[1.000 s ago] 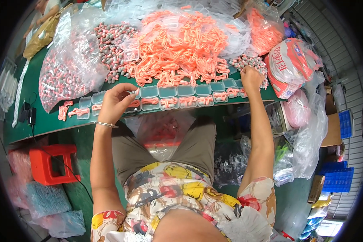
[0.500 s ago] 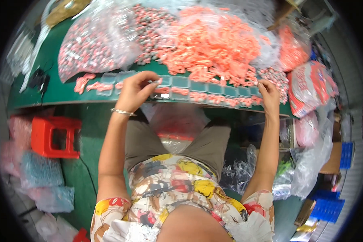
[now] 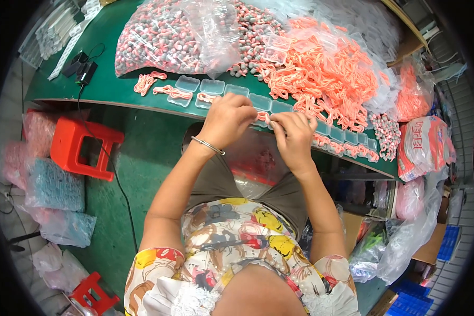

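My left hand (image 3: 227, 122) and my right hand (image 3: 295, 138) are close together over a row of small clear plastic boxes. Between their fingertips, a coral cord bundle (image 3: 262, 116) shows in one box. The left fingers are pinched at its left side; what they hold is hidden. At its right side, my right thumb and forefinger press together on something too small to make out. To the left, lidded boxes stand open, one with a folded coral cord (image 3: 179, 94) in it. Right of my hands, more open boxes (image 3: 337, 135) hold cord bundles and small pink-and-grey pieces.
Beyond the row lie a heap of coral cords (image 3: 326, 79) and a clear bag of pink-and-grey pieces (image 3: 158, 39). Loose pieces (image 3: 385, 134) lie at the table's right end. A red stool (image 3: 84, 147) stands on the floor at left, near a black cable (image 3: 118, 184).
My right hand has come left from the far end of the row, and my left hand has shifted right, so both now meet at one box. The head view has also shifted.
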The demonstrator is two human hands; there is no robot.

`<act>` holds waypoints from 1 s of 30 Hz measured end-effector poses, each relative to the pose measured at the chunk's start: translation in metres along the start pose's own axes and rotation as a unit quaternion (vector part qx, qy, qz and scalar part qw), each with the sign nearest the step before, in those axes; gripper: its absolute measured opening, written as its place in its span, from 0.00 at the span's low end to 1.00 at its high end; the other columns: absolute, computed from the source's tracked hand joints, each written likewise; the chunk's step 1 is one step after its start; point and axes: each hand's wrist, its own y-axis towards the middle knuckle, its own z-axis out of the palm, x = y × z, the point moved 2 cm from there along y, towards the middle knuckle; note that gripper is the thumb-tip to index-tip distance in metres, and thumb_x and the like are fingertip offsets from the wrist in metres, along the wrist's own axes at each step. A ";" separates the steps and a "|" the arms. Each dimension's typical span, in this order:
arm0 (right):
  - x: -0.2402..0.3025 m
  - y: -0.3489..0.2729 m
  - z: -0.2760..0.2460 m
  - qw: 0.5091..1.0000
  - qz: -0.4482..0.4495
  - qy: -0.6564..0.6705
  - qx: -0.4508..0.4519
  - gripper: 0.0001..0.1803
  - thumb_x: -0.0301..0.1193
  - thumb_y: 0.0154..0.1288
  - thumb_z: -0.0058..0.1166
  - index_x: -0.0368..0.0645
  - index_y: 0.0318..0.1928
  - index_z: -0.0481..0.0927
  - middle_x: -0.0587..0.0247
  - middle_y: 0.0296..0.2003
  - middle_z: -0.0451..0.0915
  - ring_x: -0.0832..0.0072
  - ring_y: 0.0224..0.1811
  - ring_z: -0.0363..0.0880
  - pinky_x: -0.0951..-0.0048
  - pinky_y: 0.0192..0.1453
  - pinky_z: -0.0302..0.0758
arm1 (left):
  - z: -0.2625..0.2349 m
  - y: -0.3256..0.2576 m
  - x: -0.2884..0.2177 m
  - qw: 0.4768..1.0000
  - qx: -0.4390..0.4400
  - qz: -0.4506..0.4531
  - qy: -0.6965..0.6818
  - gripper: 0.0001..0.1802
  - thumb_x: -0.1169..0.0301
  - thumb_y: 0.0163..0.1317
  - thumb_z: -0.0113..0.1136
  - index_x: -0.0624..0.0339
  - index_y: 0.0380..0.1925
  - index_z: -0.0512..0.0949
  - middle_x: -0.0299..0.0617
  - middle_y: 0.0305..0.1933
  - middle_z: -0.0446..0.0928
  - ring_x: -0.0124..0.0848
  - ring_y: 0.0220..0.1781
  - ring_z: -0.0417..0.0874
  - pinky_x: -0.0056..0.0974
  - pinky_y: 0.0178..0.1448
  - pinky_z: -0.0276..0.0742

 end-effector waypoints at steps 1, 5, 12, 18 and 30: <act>0.000 0.001 0.006 1.000 -0.006 -0.008 -0.007 0.04 0.29 0.57 0.61 0.49 0.34 0.81 0.72 0.32 0.80 0.72 0.40 0.76 0.62 0.56 0.57 | 0.001 0.000 -0.001 1.000 0.001 0.003 0.020 0.06 0.74 0.48 0.67 0.52 0.28 0.82 0.33 0.35 0.78 0.36 0.41 0.76 0.41 0.44 0.70; 0.002 0.001 0.018 0.998 -0.022 -0.061 -0.008 0.05 0.29 0.54 0.63 0.49 0.34 0.81 0.71 0.36 0.77 0.70 0.44 0.73 0.59 0.56 0.56 | 0.004 -0.003 -0.003 0.998 0.001 0.008 0.054 0.06 0.73 0.49 0.66 0.53 0.29 0.82 0.31 0.36 0.79 0.35 0.42 0.76 0.40 0.44 0.68; 0.004 0.001 0.020 0.996 -0.009 -0.084 0.008 0.06 0.30 0.52 0.64 0.50 0.33 0.81 0.68 0.38 0.73 0.67 0.47 0.70 0.56 0.56 0.55 | 0.001 -0.003 -0.001 0.999 0.019 0.006 0.050 0.05 0.74 0.50 0.65 0.54 0.29 0.82 0.33 0.35 0.79 0.36 0.42 0.76 0.41 0.45 0.66; 0.002 0.002 0.023 0.997 0.001 -0.072 0.002 0.05 0.30 0.53 0.63 0.48 0.30 0.81 0.68 0.37 0.74 0.68 0.46 0.70 0.56 0.56 0.54 | 0.004 0.000 -0.001 0.999 0.021 -0.032 0.038 0.04 0.76 0.50 0.62 0.55 0.27 0.79 0.37 0.31 0.77 0.38 0.40 0.76 0.42 0.44 0.66; 0.000 0.001 -0.006 0.998 -0.010 -0.053 -0.027 0.08 0.30 0.52 0.64 0.48 0.35 0.82 0.68 0.37 0.75 0.68 0.47 0.71 0.57 0.58 0.55 | 0.002 0.046 0.016 0.998 -0.041 -0.051 -0.001 0.07 0.77 0.52 0.60 0.58 0.33 0.80 0.43 0.32 0.79 0.44 0.36 0.79 0.45 0.42 0.75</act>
